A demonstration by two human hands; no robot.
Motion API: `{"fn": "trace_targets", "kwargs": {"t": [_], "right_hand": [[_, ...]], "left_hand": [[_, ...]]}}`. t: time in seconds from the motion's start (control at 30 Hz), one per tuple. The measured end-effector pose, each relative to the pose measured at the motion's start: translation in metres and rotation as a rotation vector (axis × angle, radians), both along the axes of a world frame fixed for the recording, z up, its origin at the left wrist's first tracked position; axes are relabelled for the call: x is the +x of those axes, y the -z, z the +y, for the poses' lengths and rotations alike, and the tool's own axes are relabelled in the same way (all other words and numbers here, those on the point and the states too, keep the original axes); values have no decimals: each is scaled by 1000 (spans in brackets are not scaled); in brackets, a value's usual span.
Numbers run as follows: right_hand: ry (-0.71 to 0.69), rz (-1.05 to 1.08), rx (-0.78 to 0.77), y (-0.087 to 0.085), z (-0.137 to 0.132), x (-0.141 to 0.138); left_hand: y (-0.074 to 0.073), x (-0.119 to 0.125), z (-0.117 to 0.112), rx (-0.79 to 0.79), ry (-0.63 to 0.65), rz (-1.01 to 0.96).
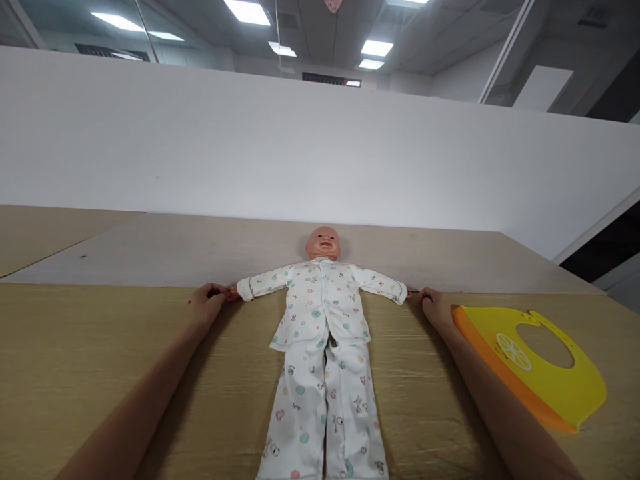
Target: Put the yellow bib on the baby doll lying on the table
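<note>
A baby doll (325, 300) lies on its back in the middle, its arms spread to both sides. It wears a white patterned pajama top and matching pants (300, 407); the bottom of its legs is cut off by the view. My left hand (207, 303) has its fingers closed on the doll's small hand (232, 293) at the left cuff. Beside the other cuff, my right hand (435, 307) rests with curled fingers, a narrow gap away from the doll's other hand (409, 294). No object shows in those right fingers.
A yellow silicone bib (575, 380) with an orange pocket lies at the right, partly behind my right forearm. The wooden table (90, 347) meets a greyish strip (200, 247) farther back. Behind it rises a white partition (250, 147) topped with glass.
</note>
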State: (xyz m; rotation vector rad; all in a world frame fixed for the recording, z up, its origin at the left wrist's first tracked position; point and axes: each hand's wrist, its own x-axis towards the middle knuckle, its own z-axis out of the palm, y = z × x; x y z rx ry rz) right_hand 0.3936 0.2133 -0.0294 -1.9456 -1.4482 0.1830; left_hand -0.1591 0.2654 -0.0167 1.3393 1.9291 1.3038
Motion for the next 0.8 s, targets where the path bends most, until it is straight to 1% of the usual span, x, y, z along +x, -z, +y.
{"fn": "trace_targets", "kwargs": {"t": [0.13, 0.23, 0.4, 0.6, 0.7, 0.8], "right_hand": [[-6, -18, -48, -3, -1, -3], [8, -22, -59, -6, -2, -5], [13, -23, -57, -8, -3, -8], [1, -23, -47, -7, -3, -7], [-10, -15, -28, -6, -2, -6], [-2, -14, -40, -7, -2, -6]], "left_hand": [[-5, 3, -2, 1, 14, 20], [-2, 2, 0, 19, 12, 20], [2, 0, 2, 29, 1, 56], [-2, 2, 0, 23, 7, 55], [-4, 3, -1, 13, -18, 54], [-4, 4, 0, 14, -31, 64]]}}
